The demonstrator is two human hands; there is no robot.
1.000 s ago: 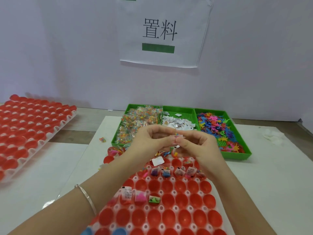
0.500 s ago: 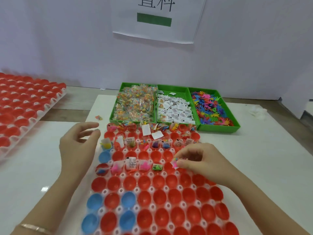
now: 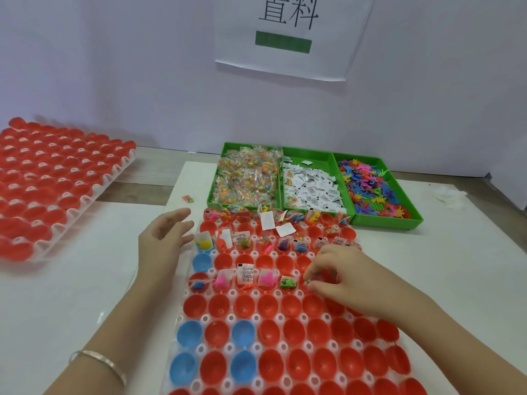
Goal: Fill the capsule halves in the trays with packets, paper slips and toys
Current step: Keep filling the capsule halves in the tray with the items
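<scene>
A clear tray of red and blue capsule halves lies in front of me. Its far rows hold packets, paper slips and toys; the near rows are bare. My right hand hovers low over the third filled row and pinches a small packet just right of a half holding a green toy. My left hand floats above the tray's left edge, fingers relaxed and holding nothing. Behind the tray stand green bins of packets, paper slips and toys.
A second tray of red capsule halves lies at the left on the white table. One loose packet rests on the table left of the bins. A paper sign hangs on the back wall.
Both hands came apart from in front of the bins. The right hand carried the small packet down to the tray; the left hand moved to the tray's left edge and opened.
</scene>
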